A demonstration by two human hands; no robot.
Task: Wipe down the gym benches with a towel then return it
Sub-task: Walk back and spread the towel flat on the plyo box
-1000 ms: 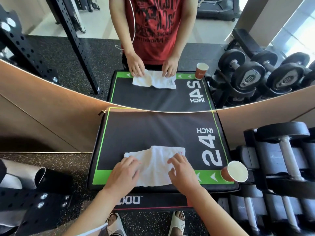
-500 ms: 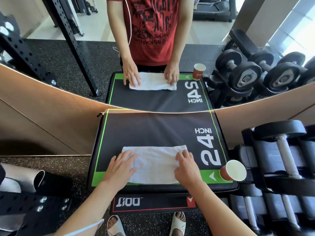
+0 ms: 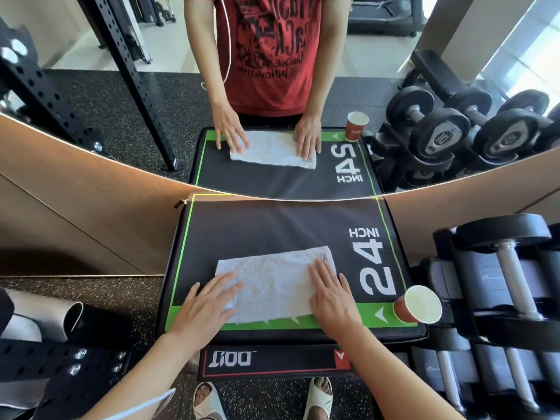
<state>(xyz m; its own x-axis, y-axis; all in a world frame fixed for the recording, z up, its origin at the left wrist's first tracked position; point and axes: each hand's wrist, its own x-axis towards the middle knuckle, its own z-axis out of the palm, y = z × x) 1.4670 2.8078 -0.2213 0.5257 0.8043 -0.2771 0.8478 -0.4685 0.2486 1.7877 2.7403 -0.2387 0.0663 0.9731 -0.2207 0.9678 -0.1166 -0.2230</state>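
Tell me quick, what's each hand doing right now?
Left hand: open, fingers flat, pressing on the white towel.
Right hand: open, fingers flat, pressing on the towel's right side.

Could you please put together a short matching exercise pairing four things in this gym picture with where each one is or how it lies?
Things:
1. towel
2. paper cup
3. left hand
4. right hand

Places or states:
A. stands at the near right corner of the padded box
B. lies flat on the towel's right end
C. spread flat on the padded box, under both hands
D. lies flat across the towel's left end

Pairs: 1-C, 2-A, 3-D, 4-B
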